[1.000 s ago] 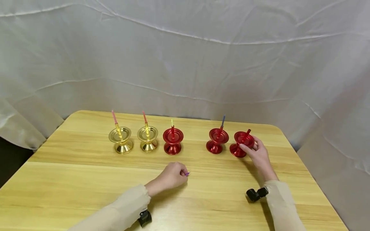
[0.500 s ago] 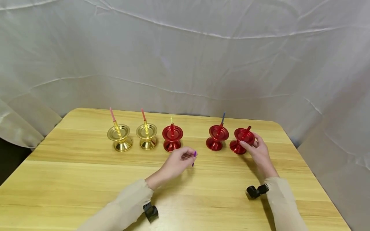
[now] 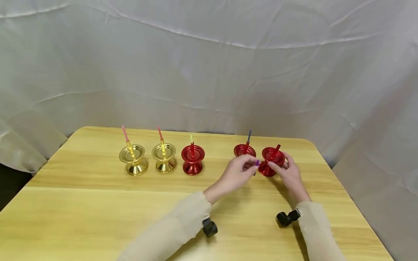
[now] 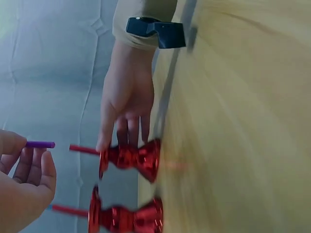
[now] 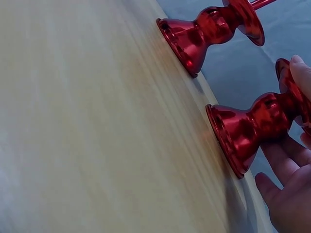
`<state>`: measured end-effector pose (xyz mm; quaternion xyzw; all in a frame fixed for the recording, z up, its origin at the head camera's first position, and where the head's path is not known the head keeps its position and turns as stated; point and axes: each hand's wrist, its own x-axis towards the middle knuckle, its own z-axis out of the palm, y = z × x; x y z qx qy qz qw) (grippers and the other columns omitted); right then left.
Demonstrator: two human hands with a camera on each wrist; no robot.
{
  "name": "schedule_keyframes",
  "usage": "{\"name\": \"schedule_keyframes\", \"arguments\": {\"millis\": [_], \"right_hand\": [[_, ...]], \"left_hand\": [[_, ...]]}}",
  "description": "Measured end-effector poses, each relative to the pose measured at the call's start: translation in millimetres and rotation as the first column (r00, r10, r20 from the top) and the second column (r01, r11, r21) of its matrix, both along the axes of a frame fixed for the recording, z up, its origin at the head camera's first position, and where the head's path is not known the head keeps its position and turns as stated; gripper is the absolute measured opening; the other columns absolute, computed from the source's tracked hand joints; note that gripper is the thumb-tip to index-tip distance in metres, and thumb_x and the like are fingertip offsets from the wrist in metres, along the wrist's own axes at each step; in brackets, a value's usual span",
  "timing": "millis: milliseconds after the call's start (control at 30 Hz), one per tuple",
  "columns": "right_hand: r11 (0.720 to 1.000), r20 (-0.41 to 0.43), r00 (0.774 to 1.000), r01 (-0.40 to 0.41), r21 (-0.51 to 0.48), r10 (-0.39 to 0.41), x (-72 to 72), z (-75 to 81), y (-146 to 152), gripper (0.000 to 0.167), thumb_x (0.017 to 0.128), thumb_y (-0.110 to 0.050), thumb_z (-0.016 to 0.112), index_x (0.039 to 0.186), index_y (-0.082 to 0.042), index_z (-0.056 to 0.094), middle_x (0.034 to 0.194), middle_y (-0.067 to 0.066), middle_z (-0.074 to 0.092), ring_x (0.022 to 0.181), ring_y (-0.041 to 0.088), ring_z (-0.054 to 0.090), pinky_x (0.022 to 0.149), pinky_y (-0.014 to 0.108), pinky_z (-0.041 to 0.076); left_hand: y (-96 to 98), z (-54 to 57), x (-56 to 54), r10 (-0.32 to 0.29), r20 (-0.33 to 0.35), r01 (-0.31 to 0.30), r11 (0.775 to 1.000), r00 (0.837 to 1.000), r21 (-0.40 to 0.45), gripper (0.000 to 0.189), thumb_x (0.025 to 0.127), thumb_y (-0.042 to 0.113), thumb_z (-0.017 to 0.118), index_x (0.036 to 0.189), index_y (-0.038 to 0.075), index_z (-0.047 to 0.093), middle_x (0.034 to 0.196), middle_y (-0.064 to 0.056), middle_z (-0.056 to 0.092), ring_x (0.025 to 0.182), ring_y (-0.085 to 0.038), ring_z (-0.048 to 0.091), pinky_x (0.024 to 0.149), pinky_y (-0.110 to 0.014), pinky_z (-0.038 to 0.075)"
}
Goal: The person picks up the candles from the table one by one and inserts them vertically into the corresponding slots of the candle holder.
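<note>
Between the thumb and fingers of my left hand (image 3: 237, 174) is a thin purple candle (image 4: 41, 144). It is just left of the rightmost red candle holder (image 3: 269, 170), apart from that holder's bare tube (image 4: 83, 149) in the left wrist view. My right hand (image 3: 293, 178) grips this holder by its dish, thumb on the rim and fingers behind the stem; its base stands on the table. A second red candle holder (image 5: 214, 29) with a blue candle (image 3: 249, 136) stands to its left, its lower part hidden by my left hand in the head view.
Further left stand a red holder (image 3: 192, 167) with a yellow candle (image 3: 191, 139) and two gold holders (image 3: 165, 166) (image 3: 137, 167) with a red candle (image 3: 160, 133) and a pink candle (image 3: 125, 133). A pale curtain (image 3: 209, 65) hangs behind the wooden table (image 3: 98, 217).
My left hand has lifted the purple candle off the tabletop and carried it right, past the middle, to beside the rightmost holder. My right hand keeps its hold there.
</note>
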<state>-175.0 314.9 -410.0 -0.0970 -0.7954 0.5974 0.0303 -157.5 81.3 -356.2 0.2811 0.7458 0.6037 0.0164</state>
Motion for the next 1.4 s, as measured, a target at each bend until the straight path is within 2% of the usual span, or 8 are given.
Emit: {"name": "schedule_keyframes", "arguments": {"millis": [133,200,333,600,700,900,1067,1400], "right_hand": [[1.000,0.008,1.000,-0.013,-0.018,0.013,0.7,-6.2,-2.6,0.084,0.092,-0.028,0.067,0.154,-0.008,0.015,0.146,0.023,0.039,0.132,0.032,0.040,0.112,0.042,0.029],[1.000,0.004,1.000,-0.013,-0.016,0.013,0.6,-8.3,-3.0,0.083,0.092,-0.029,0.067,0.154,-0.008,0.015,0.146,0.022,0.040,0.131,0.030,0.041,0.111,0.040,0.030],[1.000,0.004,1.000,-0.015,0.004,0.015,0.7,-10.5,-2.8,0.083,0.092,-0.032,0.068,0.154,-0.009,0.018,0.144,0.021,0.043,0.128,0.024,0.045,0.110,0.039,0.032],[0.999,0.049,0.998,-0.034,0.012,0.033,3.8,-15.3,-4.4,0.083,0.090,-0.037,0.069,0.154,-0.015,0.021,0.142,0.021,0.046,0.126,0.024,0.045,0.108,0.040,0.033],[0.999,0.034,0.999,-0.038,0.025,0.037,3.1,-14.8,-5.0,0.081,0.090,-0.037,0.068,0.154,-0.015,0.023,0.141,0.020,0.047,0.124,0.024,0.046,0.107,0.039,0.035],[0.999,0.014,1.000,-0.024,0.033,0.024,1.7,-10.0,-2.5,0.081,0.091,-0.035,0.068,0.155,-0.014,0.021,0.143,0.021,0.044,0.128,0.027,0.043,0.110,0.041,0.032],[0.999,0.015,1.000,-0.022,0.026,0.021,0.7,-6.5,-0.2,0.083,0.091,-0.035,0.068,0.155,-0.015,0.020,0.146,0.020,0.041,0.132,0.030,0.040,0.112,0.044,0.028],[0.999,-0.004,1.000,-0.027,0.045,0.027,-1.5,-5.3,1.8,0.079,0.091,-0.036,0.067,0.153,-0.014,0.024,0.144,0.019,0.043,0.129,0.027,0.042,0.110,0.044,0.031]], "left_hand": [[26.5,6.7,-11.1,0.027,0.028,-0.026,1.000,0.999,-0.010,0.020,0.095,0.009,0.062,0.113,0.003,0.067,0.106,-0.005,0.068,0.089,-0.007,0.062,0.077,-0.015,0.050],[38.9,11.6,-18.7,0.036,0.064,-0.038,0.999,0.997,0.030,0.021,0.095,0.010,0.062,0.115,0.003,0.067,0.108,-0.004,0.069,0.090,-0.007,0.062,0.078,-0.015,0.050],[60.7,18.5,-36.1,0.081,0.076,-0.088,0.991,0.994,0.103,0.022,0.094,0.011,0.063,0.114,0.004,0.069,0.106,-0.003,0.070,0.091,-0.006,0.062,0.078,-0.014,0.049],[89.8,12.3,-57.0,0.195,0.076,-0.202,0.974,0.978,0.101,0.018,0.094,0.008,0.063,0.110,0.003,0.070,0.097,-0.002,0.069,0.082,-0.004,0.060,0.073,-0.011,0.049],[94.5,12.4,-60.9,0.214,0.059,-0.218,0.973,0.975,0.076,0.018,0.094,0.007,0.062,0.110,0.003,0.070,0.097,-0.004,0.069,0.081,-0.006,0.061,0.072,-0.012,0.049],[101.2,14.5,-64.2,0.207,-0.032,-0.209,0.975,0.978,-0.072,0.019,0.096,0.010,0.061,0.111,0.006,0.071,0.101,-0.003,0.070,0.087,-0.007,0.060,0.076,-0.011,0.047],[103.8,15.5,-66.5,0.207,-0.029,-0.209,0.975,0.978,-0.078,0.019,0.096,0.010,0.061,0.111,0.006,0.071,0.100,-0.003,0.069,0.086,-0.008,0.059,0.076,-0.012,0.048],[105.0,12.1,-66.9,0.205,-0.020,-0.206,0.972,0.979,-0.112,0.019,0.096,0.011,0.060,0.112,0.006,0.070,0.100,-0.003,0.069,0.088,-0.009,0.060,0.077,-0.012,0.048]]}}
